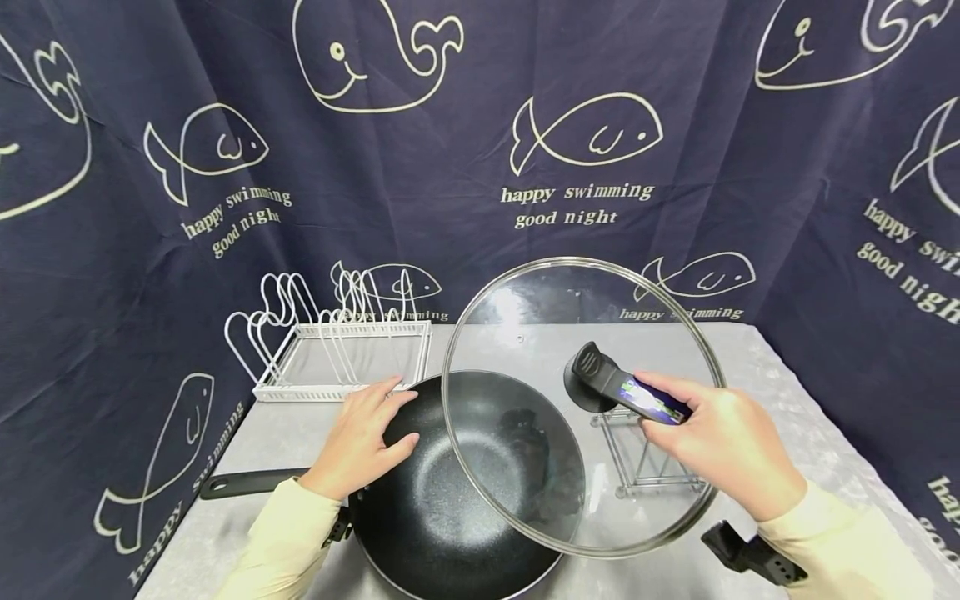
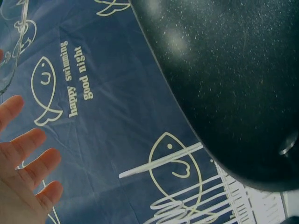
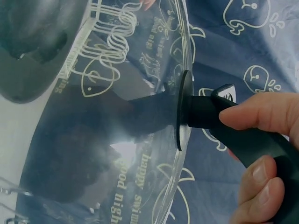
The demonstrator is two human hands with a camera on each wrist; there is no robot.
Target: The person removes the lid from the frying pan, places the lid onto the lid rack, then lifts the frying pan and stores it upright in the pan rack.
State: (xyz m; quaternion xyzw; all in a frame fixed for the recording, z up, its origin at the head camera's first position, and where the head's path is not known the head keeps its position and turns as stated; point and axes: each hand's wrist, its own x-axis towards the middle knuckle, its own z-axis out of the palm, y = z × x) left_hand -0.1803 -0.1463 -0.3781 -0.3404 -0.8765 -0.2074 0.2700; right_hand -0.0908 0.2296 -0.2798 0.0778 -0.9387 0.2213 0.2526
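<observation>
Fingers of the right hand (image 1: 720, 442) curl round the black handle (image 1: 637, 398) of a large glass lid (image 1: 551, 362), so this hand has a firm grip on it. One digit lies along the top of the handle and others wrap underneath, as the right wrist view shows. From the hand, the lid spreads out to the left, tilted so that its handle side faces the person. The glass overlaps the right part of a black pan (image 1: 416, 508), which sits left of the right hand; whether the lid's metal rim touches the pan, I cannot tell.

The left hand (image 1: 365, 442) holds nothing; its fingers are spread and relaxed over the pan's left edge. In the left wrist view the fingertips show clear of the pan wall. To the left of this hand the pan handle (image 1: 247, 484) juts outward, its join with the pan hidden behind the wrist. Just beyond the fingertips, and a little left, stands a white rack (image 1: 300, 390) with tall looped wires.

Below and left of the right hand, a small wire stand (image 1: 660, 485) shows through the glass on the grey table (image 1: 795, 433). Both wrists wear black straps (image 1: 753, 554) near pale sleeves (image 1: 847, 533). Well beyond both hands hangs a dark blue curtain (image 1: 465, 225) printed with fish, whales and lettering.
</observation>
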